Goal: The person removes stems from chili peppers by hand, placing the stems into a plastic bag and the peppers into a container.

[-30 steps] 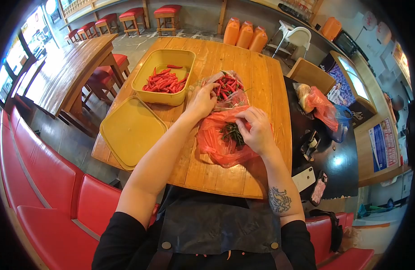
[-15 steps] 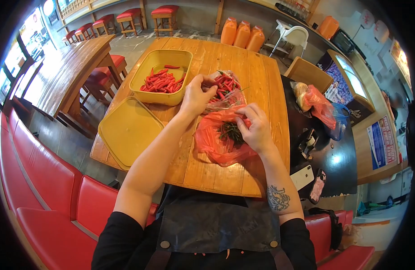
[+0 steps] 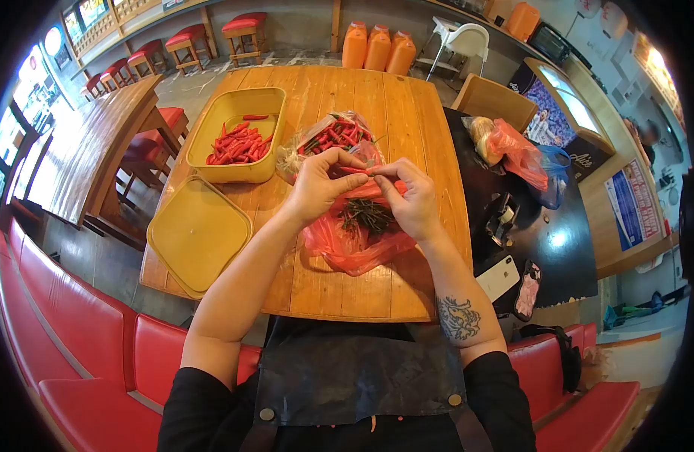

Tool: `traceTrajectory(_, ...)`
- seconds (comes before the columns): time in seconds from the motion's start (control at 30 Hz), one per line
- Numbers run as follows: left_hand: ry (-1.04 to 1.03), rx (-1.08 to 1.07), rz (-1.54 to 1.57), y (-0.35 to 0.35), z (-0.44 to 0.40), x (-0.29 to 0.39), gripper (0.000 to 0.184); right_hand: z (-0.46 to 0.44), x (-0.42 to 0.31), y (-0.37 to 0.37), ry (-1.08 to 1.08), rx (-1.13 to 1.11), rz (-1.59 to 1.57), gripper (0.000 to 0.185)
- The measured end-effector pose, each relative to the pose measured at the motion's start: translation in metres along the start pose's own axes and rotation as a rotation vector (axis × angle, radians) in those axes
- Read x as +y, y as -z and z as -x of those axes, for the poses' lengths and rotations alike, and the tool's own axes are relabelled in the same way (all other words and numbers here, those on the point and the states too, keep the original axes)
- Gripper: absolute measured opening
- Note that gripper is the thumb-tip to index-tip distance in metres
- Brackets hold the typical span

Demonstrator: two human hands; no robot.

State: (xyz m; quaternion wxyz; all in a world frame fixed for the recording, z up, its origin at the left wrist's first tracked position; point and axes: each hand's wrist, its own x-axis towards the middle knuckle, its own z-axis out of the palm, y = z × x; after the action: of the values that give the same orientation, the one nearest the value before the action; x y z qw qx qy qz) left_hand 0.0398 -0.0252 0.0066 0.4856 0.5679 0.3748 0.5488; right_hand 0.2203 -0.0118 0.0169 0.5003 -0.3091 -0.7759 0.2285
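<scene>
A red chili pepper [image 3: 353, 172] spans the gap between my two hands, above a red plastic bag. My left hand [image 3: 322, 181] pinches its body. At its stem end, the fingertips of my right hand [image 3: 411, 197] are closed. Green stems [image 3: 367, 216] lie in the opened red plastic bag [image 3: 354, 258] below. Just beyond my hands, a clear plastic bag [image 3: 308, 145] holds more red chilies [image 3: 341, 134]. To the left, a yellow container [image 3: 279, 143] has a pile of red chilies [image 3: 240, 145] inside, and its yellow lid [image 3: 200, 237] lies flat nearer me.
On the right, a black table [image 3: 561, 275] bears a phone [image 3: 500, 278], a pink case-like item [image 3: 527, 291] and filled plastic bags [image 3: 518, 154]. Orange jugs [image 3: 378, 49] and a white high chair [image 3: 467, 43] stand beyond the wooden table [image 3: 430, 128]. Red bench seating [image 3: 83, 316] runs along the left.
My left hand has come from the clear bag toward my right hand and now holds a chili. My right hand has risen from the stems to meet it. The view has shifted slightly.
</scene>
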Motion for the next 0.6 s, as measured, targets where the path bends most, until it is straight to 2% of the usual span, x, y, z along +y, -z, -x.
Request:
traceTrajectory(0.1, -0.027, -0.003, -0.068, -0.001, 0.001, 0.004, 0.015, -0.001, 0.001, 0.002, -0.006, 0.006, -0.002, 0.01)
traceTrajectory(0.17, -0.084, 0.03, -0.252, -0.004, 0.004, 0.008, 0.014, -0.001, 0.001, 0.003, 0.013, 0.007, 0.004, 0.01)
traceTrajectory(0.3, -0.102, 0.043, -0.313, -0.008, 0.006, 0.013, 0.013, -0.002, 0.001, 0.002, 0.043, 0.016, 0.01, 0.008)
traceTrajectory(0.37, -0.245, 0.083, -0.479, -0.008, 0.006, 0.008, 0.012, -0.001, 0.002, 0.001, 0.046, 0.021, 0.021, 0.007)
traceTrajectory(0.6, -0.29, 0.193, -0.56, -0.017, 0.007, -0.002, 0.011, -0.001, 0.004, -0.002, 0.051, 0.073, 0.08, 0.01)
